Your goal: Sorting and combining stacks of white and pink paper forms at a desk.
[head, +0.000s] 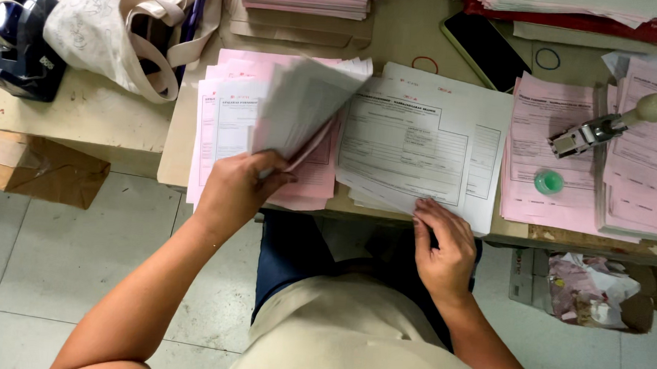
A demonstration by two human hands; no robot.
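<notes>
Your left hand is closed on a sheaf of papers, thumb on top and fingers under its lower edge, and holds it lifted and tilted above the pink forms that lie spread on the worktop just beyond that hand. Your right hand grips nothing: its fingertips press flat on the near edge of the white forms, which lie between your two hands and reach a little past the worktop's front edge. The two hands are well apart, one on each pile.

By the look of it you are midway through sorting: one batch is off the worktop in your left hand, while the white pile is pinned in place and not yet taken up. The next move calls for a steady pinch on the sheaf, since its loose sheets fan out at the top and could slip; keep your right fingertips down so the overhanging white forms do not slide towards your lap.

Beyond your right hand and out to its far side lies another pink stack with a metal stamp and a small green cap on it. A dark phone lies further back, and a cloth bag sits beyond your left hand
</notes>
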